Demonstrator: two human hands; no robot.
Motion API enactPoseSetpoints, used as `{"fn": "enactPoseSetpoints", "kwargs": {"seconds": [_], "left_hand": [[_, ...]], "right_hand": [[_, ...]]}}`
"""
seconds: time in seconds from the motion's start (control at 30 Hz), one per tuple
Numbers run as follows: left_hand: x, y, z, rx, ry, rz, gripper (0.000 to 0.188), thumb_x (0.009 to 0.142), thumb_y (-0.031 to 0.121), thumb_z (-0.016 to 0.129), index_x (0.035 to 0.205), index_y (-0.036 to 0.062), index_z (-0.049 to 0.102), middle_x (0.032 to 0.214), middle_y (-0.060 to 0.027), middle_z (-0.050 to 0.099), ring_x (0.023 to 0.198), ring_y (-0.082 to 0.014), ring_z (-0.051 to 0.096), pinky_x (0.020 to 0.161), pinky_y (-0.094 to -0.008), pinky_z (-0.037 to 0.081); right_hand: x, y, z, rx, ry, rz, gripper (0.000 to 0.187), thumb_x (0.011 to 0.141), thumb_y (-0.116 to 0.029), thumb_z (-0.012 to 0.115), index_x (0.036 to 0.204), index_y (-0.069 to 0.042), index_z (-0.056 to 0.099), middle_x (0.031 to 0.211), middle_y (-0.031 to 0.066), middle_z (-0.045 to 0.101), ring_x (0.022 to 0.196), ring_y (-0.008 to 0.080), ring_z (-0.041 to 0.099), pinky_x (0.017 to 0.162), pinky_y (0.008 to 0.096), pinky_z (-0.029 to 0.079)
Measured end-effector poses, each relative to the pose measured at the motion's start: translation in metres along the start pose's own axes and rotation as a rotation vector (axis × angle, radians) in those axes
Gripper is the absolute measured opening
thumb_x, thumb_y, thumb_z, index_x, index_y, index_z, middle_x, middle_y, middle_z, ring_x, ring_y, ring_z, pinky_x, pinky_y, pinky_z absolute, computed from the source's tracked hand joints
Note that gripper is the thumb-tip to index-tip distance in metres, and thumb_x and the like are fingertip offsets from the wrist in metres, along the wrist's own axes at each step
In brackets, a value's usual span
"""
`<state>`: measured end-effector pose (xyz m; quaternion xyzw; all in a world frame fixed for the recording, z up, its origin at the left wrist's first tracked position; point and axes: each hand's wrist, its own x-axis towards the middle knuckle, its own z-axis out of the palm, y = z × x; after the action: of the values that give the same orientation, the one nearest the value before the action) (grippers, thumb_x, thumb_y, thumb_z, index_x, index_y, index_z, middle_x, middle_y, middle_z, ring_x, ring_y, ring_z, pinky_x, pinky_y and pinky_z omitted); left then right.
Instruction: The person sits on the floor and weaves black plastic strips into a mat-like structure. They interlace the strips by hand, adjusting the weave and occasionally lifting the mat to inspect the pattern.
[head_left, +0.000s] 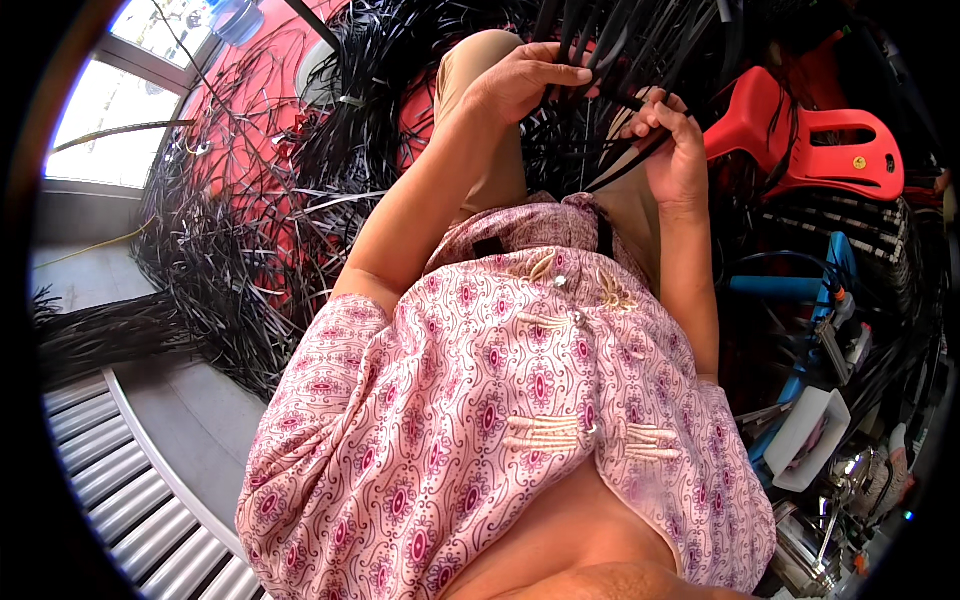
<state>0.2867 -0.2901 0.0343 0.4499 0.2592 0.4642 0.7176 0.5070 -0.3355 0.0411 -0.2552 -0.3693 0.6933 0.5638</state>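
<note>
In front of my knees, several flat black strips (685, 40) hang or run together at the top of the view. My left hand (528, 80) is closed around some of them, its thumb stretched along the side and its fingertips partly hidden behind the strips. To its right, my right hand (675, 150) pinches a black strip (628, 165) between thumb and fingers; the strip slants down toward my lap. The two hands are a short way apart, and another piece of black strip passes between them.
A large tangle of black strips (240, 270) covers the red floor (235, 110) at left. A red plastic stool (760, 120) lies at right. Below it are a blue frame (780, 288), a white bin (808, 438) and metal tools. A slatted metal bench (130, 490) stands lower left.
</note>
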Motion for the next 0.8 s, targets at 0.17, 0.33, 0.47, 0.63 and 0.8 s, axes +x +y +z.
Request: {"fn": "enactPoseSetpoints", "kwargs": {"seconds": [0.17, 0.33, 0.47, 0.63, 0.8], "left_hand": [[0.002, -0.005, -0.007, 0.029, -0.096, 0.019, 0.019, 0.081, 0.005, 0.071, 0.099, 0.0042, 0.067, 0.094, -0.0043, 0.069, 0.078, -0.0126, 0.064, 0.079, -0.0247, 0.05], [-0.003, -0.016, -0.013, 0.254, 0.035, -0.031, 0.018, 0.079, 0.006, 0.073, 0.096, 0.0063, 0.067, 0.088, -0.0016, 0.068, 0.075, -0.0083, 0.062, 0.072, -0.0202, 0.045], [-0.003, -0.028, -0.01, 0.241, 0.073, -0.044, 0.016, 0.076, 0.012, 0.077, 0.087, 0.0089, 0.067, 0.075, 0.0033, 0.063, 0.067, -0.0065, 0.056, 0.061, -0.0201, 0.04], [-0.002, -0.035, -0.006, 0.167, 0.093, -0.043, 0.016, 0.073, 0.011, 0.079, 0.079, 0.0081, 0.064, 0.073, 0.0015, 0.062, 0.065, -0.0087, 0.056, 0.06, -0.0229, 0.041], [-0.008, -0.035, -0.006, 0.106, 0.091, -0.041, 0.013, 0.078, 0.007, 0.074, 0.09, 0.0038, 0.068, 0.086, -0.0029, 0.069, 0.077, -0.0114, 0.063, 0.074, -0.0256, 0.049]], "right_hand": [[-0.002, 0.01, 0.008, -0.108, 0.034, 0.005, 0.014, 0.082, -0.013, 0.065, 0.091, -0.004, 0.06, 0.072, 0.0016, 0.054, 0.063, 0.012, 0.049, 0.062, 0.0282, 0.042], [-0.005, 0.027, 0.011, -0.164, 0.155, 0.021, 0.019, 0.084, -0.01, 0.065, 0.101, -0.001, 0.063, 0.074, 0.0026, 0.057, 0.062, 0.0112, 0.05, 0.056, 0.0239, 0.037], [-0.001, 0.037, 0.012, -0.204, 0.268, -0.017, 0.025, 0.083, -0.008, 0.067, 0.107, 0.0, 0.063, 0.078, -0.0013, 0.059, 0.064, 0.0083, 0.05, 0.055, 0.02, 0.036], [0.005, 0.042, 0.019, -0.219, 0.234, -0.023, 0.027, 0.08, -0.012, 0.074, 0.105, -0.006, 0.066, 0.084, -0.0049, 0.062, 0.066, 0.005, 0.05, 0.052, 0.0185, 0.035], [0.003, 0.049, 0.022, -0.243, 0.298, -0.039, 0.016, 0.081, -0.019, 0.074, 0.091, -0.009, 0.067, 0.081, -0.004, 0.063, 0.071, 0.0064, 0.055, 0.057, 0.0214, 0.038]]}}
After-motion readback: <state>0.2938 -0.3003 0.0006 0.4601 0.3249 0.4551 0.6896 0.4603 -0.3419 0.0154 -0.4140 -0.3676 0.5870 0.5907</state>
